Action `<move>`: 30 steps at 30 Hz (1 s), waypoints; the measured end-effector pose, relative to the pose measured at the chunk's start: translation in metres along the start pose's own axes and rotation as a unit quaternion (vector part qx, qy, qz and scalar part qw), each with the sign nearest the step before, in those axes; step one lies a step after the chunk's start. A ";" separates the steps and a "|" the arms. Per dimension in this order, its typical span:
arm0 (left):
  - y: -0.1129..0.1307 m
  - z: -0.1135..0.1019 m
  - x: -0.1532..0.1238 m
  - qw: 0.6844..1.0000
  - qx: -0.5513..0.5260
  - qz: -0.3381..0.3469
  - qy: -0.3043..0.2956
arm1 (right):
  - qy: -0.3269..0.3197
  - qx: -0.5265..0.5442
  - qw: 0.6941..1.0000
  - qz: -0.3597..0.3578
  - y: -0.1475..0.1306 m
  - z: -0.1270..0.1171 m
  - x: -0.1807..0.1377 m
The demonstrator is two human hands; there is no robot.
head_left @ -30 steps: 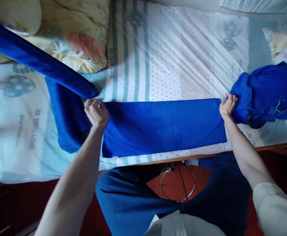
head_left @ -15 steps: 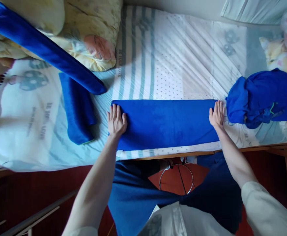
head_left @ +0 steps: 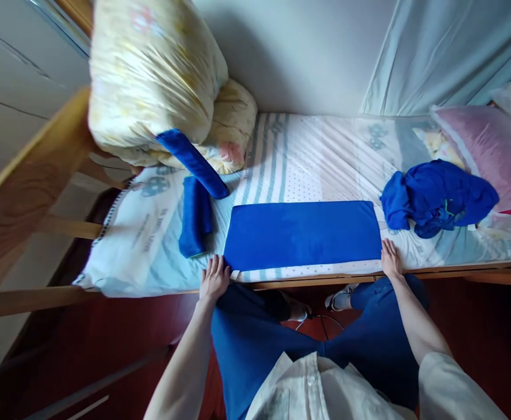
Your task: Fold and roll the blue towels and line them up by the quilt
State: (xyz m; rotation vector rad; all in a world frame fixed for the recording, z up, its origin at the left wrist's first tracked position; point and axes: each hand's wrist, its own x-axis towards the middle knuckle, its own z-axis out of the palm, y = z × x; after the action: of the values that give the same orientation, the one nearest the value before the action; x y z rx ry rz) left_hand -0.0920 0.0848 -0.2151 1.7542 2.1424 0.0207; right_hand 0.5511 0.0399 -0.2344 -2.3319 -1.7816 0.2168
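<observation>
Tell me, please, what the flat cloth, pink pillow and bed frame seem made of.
Flat cloth: soft matte fabric, perhaps microfibre; it shows no shine. Pink pillow: probably plush or velvety fabric, judging by its soft sheen. Bed frame: likely smooth wood, from its brown, straight bars.

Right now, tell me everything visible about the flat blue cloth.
The flat blue cloth is a plain, soft-looking rectangle, lying smooth on the patterned sheet, lengthwise along the near edge. A small pale tab shows at its near left corner. The left hand and right hand lie by its near corners; contact is unclear.
</observation>
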 end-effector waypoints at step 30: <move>0.249 0.085 -0.148 0.646 -0.726 -0.171 -0.164 | -0.110 0.174 0.961 -0.183 -0.218 -0.020 -0.009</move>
State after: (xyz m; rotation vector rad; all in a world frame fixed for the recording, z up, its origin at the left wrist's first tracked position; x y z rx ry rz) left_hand 0.1913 -0.0187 -0.1935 0.3084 1.2527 0.9430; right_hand 0.3492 0.0859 -0.1615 -1.7591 -2.0393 0.6904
